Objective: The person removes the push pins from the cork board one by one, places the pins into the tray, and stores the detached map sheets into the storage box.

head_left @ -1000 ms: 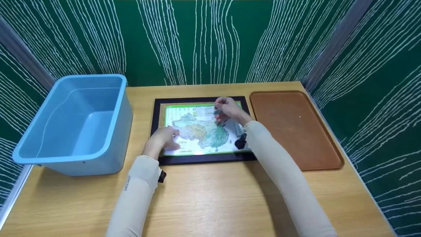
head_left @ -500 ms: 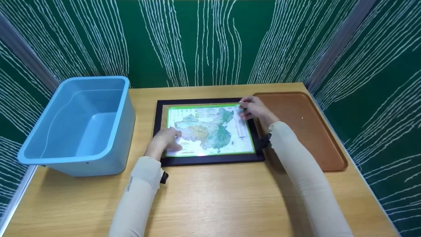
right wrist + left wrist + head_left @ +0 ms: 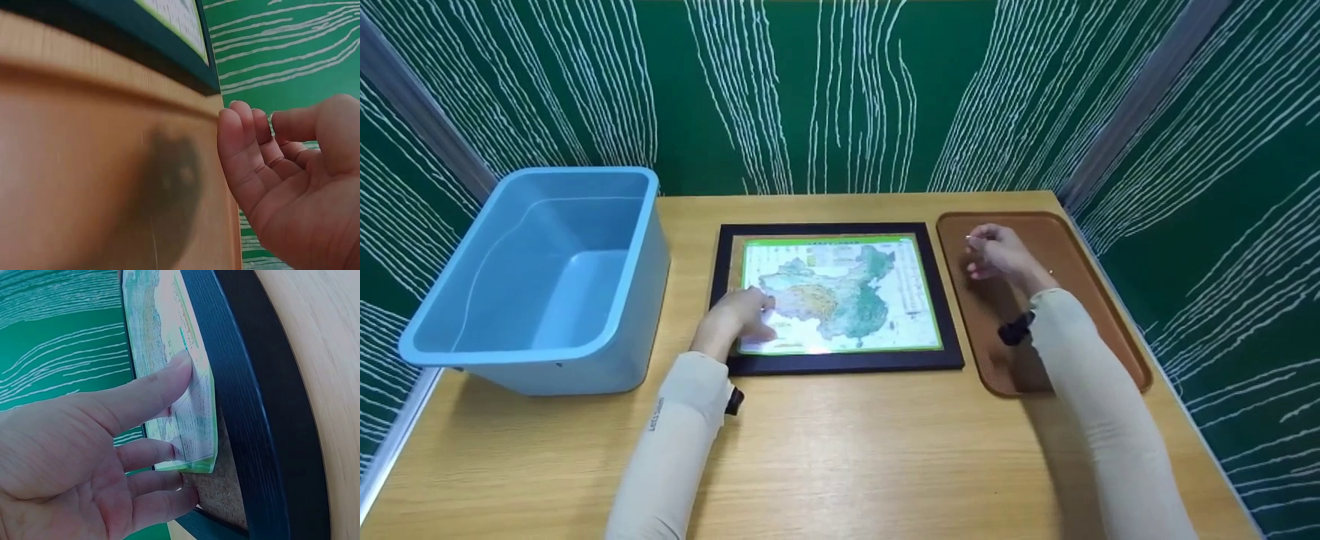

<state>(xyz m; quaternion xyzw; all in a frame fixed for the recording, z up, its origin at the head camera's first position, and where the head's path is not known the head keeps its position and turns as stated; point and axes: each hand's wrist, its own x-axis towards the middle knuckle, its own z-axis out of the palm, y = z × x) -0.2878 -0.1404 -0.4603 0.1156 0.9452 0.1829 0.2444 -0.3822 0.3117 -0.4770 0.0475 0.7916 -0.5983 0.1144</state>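
Observation:
A map (image 3: 840,292) with a green border lies in a dark-framed cork board (image 3: 840,363) at the middle of the table. My left hand (image 3: 735,321) rests on the map's near left corner. In the left wrist view the thumb and fingers are spread over that corner, beside bare cork (image 3: 211,495). Over the brown tray (image 3: 1084,352) hangs my right hand (image 3: 1001,253), thumb and forefinger pinched together. A tiny pale, clear piece (image 3: 271,122) shows between those fingertips; it is too small to tell its kind.
To the left stands a deep blue plastic tub (image 3: 615,330). A tiny white speck (image 3: 1050,271) lies on the tray beside the right wrist. Green walls (image 3: 862,97) with white wavy lines enclose the table (image 3: 840,450) at the back and sides.
My right hand has moved right, from over the map, past the frame's right edge, to above the tray. The left hand stays at the map's left corner.

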